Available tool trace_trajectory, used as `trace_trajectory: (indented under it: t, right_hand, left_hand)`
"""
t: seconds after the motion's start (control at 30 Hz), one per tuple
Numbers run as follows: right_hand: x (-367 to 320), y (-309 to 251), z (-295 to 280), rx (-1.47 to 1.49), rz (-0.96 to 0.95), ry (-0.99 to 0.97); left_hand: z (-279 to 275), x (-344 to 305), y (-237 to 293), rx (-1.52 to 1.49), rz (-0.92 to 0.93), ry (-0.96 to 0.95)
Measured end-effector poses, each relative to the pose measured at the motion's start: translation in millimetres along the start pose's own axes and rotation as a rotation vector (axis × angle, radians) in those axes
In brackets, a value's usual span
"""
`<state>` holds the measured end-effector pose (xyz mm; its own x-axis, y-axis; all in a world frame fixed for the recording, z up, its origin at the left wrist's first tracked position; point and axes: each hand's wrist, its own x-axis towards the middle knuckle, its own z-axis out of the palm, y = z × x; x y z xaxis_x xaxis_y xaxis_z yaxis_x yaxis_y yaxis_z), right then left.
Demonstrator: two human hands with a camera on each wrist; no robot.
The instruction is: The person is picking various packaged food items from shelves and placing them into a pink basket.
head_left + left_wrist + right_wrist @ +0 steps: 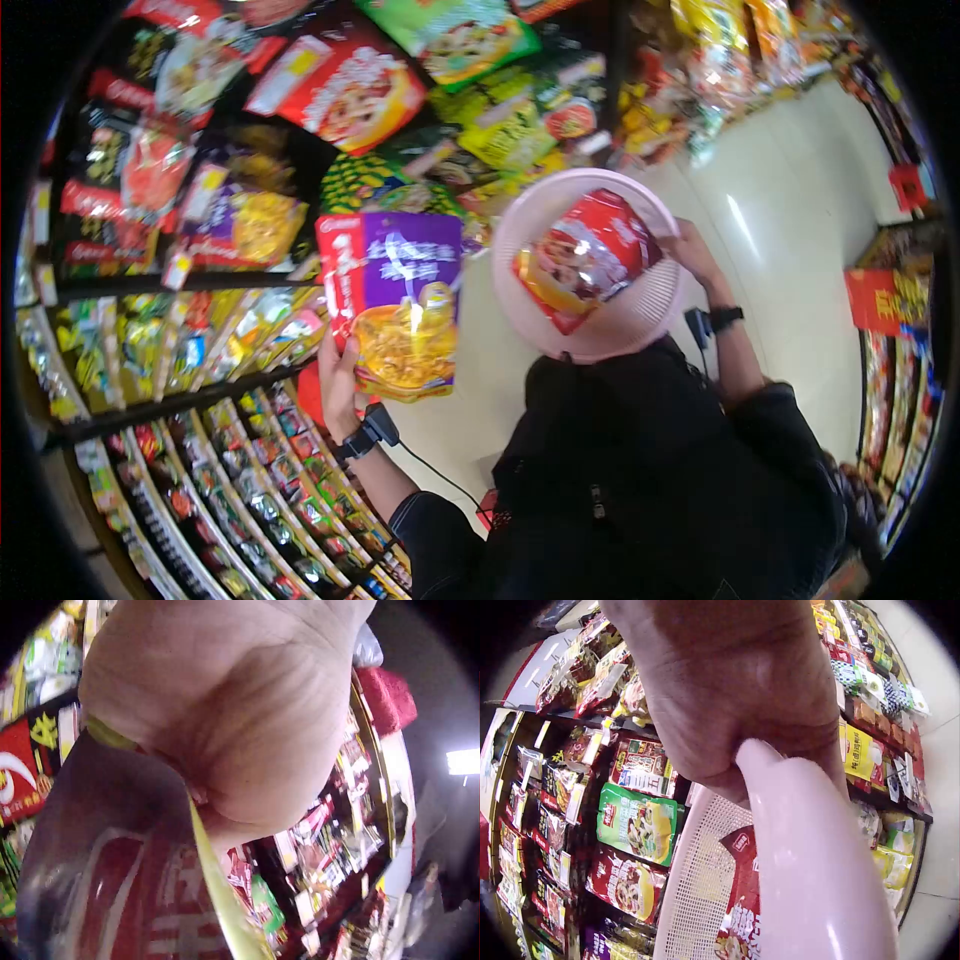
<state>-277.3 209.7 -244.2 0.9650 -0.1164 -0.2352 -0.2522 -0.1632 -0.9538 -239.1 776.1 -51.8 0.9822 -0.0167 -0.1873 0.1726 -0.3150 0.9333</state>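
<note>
Crowded shop shelves (200, 330) are filling the background. The left hand (338, 388) is gripping a purple packet (400, 300) in front of them, while the right hand (690, 250) is clutching the rim of a pink basket (640, 312) carrying a red packet (585, 256).

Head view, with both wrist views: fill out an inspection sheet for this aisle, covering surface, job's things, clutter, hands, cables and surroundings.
surface: pale glossy floor, with a light reflected on it.
job's things: purple packet held up in front of the shelves; pink basket with a red packet lying inside.
clutter: nothing seen loose on the floor.
hands: left hand grips the purple packet at its lower corner; right hand grips the pink basket by its rim.
cables: black cable runs from the left wrist device toward the body.
surroundings: shelves and hanging packets line both sides of the aisle.
</note>
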Motion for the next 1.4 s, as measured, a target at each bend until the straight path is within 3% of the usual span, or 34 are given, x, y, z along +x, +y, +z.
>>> trace_trajectory:
  t: [0.03,0.1,0.17,0.23,0.3,0.37,0.43,0.5,0.57,0.63,0.77,0.8,0.87,0.9,0.97,1.0,1.03,1.1,1.17,1.2,1.27,1.33,1.4]
  right_hand:
    - [-2.9,-18.0,0.6,-0.003,0.108,-0.041]
    - [1.6,0.8,3.4,0.066,0.042,-0.012]
    - [1.8,-1.8,3.6,0.076,0.065,-0.07]
    - [-0.2,-1.3,1.7,0.025,0.068,-0.061]
    - [-1.4,14.3,0.3,0.086,0.04,-0.028]
    - [-10.6,10.7,-0.8,0.131,0.082,0.001]
    - [-14.3,13.3,-4.6,0.123,-0.01,0.025]
    - [-17.3,27.2,-9.4,0.093,0.015,0.038]
    - [-17.4,29.4,-16.1,0.054,0.03,0.052]
    - [-21.4,22.6,-23.0,-0.073,0.169,0.02]
    - [-19.8,22.3,-26.1,-0.036,-0.034,0.015]
    - [-15.6,20.3,-27.1,-0.071,-0.083,0.009]
    - [-12.1,10.5,-26.9,-0.075,-0.123,-0.023]
    - [-10.9,3.5,-28.3,-0.043,-0.17,-0.059]
    - [-9.8,-3.0,-30.0,-0.048,-0.184,-0.065]
    - [-12.1,-4.9,-32.3,-0.051,-0.197,-0.061]
    - [-15.3,-4.0,-35.5,-0.111,-0.161,-0.055]
    - [-18.7,-4.5,-41.0,-0.162,-0.134,-0.05]
    - [-24.8,-11.0,-50.1,0.057,-0.008,-0.203]
    - [-22.3,-2.4,-58.7,0.062,-0.014,-0.202]
    - [-13.2,3.0,-76.3,0.153,-0.196,-0.089]
    - [-12.3,-40.2,-110.3,0.362,-0.089,0.125]
    - [2.5,-82.2,-127.4,0.71,-0.169,0.215]
  left_hand:
    - [25.2,3.9,4.6,0.009,-0.073,-0.044]
    - [83.2,27.0,3.1,0.208,0.063,-0.256]
    - [159.9,29.4,24.4,0.081,-0.046,-0.33]
    - [210.5,44.5,-29.9,0.116,0.34,-0.369]
    - [246.6,41.4,-45.9,0.154,0.132,-0.445]
    - [278.8,35.7,-89.3,0.159,0.143,-0.521]
    - [290.2,35.5,-93.0,0.164,0.163,-0.592]
    - [294.7,31.5,-77.6,0.638,0.084,-0.73]
    - [287.3,35.8,-69.7,0.738,0.117,-0.773]
    - [281.1,41.7,-33.5,1.097,0.097,-0.876]
    - [296.6,70.2,77.0,1.028,0.377,-0.426]
    - [308.8,86.2,88.5,1.015,0.408,-0.43]
    - [331.1,115.4,110.1,0.863,0.856,-0.317]
    - [342.5,129.2,109.2,0.862,0.874,-0.313]
    - [368.5,165.9,77.4,0.884,0.787,-0.587]
    - [379.5,183.4,55.6,0.737,0.434,-0.77]
    - [389.1,197.6,51.6,0.811,0.128,-0.959]
    - [396.0,204.9,9.4,0.611,0.005,-1.002]
    - [388.4,166.7,61.0,0.632,0.068,-1.051]
    - [388.3,179.3,38.1,0.531,0.014,-1.076]
    - [378.1,182.1,32.7,0.538,0.083,-1.065]
    - [368.6,179.4,33.8,0.563,0.133,-1.031]
    - [358.4,172.5,32.8,0.555,0.104,-0.976]
